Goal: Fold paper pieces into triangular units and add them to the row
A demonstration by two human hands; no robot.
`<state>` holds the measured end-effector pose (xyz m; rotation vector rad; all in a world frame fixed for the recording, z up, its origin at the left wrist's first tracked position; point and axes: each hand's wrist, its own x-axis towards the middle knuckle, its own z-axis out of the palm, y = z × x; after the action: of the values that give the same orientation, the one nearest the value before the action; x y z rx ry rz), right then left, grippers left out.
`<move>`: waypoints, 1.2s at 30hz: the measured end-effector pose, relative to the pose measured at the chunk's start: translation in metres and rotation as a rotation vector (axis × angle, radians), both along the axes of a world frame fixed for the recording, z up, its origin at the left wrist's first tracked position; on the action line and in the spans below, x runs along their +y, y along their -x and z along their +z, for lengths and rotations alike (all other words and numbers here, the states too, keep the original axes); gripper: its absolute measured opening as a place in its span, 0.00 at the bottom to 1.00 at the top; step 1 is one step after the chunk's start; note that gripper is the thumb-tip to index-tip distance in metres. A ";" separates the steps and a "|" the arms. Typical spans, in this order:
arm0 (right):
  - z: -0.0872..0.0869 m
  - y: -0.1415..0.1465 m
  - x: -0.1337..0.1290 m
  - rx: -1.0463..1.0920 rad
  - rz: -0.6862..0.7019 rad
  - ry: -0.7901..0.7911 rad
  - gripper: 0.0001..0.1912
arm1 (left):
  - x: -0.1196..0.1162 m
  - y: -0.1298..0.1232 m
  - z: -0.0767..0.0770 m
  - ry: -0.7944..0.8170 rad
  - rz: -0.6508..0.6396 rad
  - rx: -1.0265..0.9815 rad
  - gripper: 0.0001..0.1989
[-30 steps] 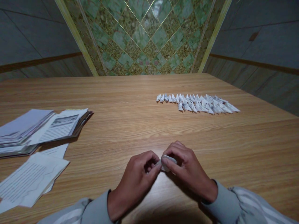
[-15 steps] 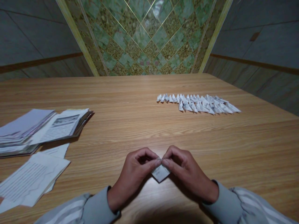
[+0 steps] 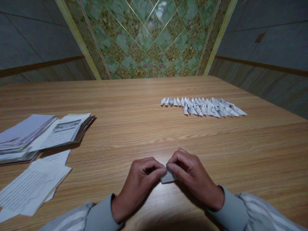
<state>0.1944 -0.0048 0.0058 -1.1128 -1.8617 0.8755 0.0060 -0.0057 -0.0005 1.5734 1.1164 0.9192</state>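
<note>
Between my two hands is a small folded piece of paper [image 3: 168,178], greyish white, held just above the table near its front edge. My left hand [image 3: 144,178] pinches its left upper edge between thumb and fingers. From the other side my right hand [image 3: 190,175] is closed on it, thumb on the near face and fingers behind. The thumbs are close together but apart. My fingers hide the paper's upper part and right side.
Two rows of folded white paper pieces [image 3: 204,106] stand toward the back right of the wooden table [image 3: 125,128]. At left lie a stack of booklets and papers [image 3: 60,131] and, nearer me, loose printed sheets [image 3: 31,186]. Walls rise behind and beside the table.
The folded paper has turned in my hands, its lower point giving way to a flatter lower edge. My left hand has dropped slightly, and the thumbs have moved a little apart.
</note>
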 end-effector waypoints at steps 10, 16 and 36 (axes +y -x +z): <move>0.004 -0.004 0.002 0.059 -0.102 0.029 0.11 | 0.006 0.005 -0.002 0.126 0.048 -0.146 0.11; 0.003 -0.006 0.003 0.044 -0.046 0.044 0.09 | 0.004 0.001 0.001 0.050 0.093 -0.141 0.08; 0.001 0.001 -0.002 0.113 -0.089 -0.089 0.11 | 0.002 0.000 0.006 0.075 0.031 -0.076 0.11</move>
<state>0.1931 -0.0072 0.0072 -1.0607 -1.7283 0.7815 0.0058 -0.0033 0.0052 1.4528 1.1118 0.9398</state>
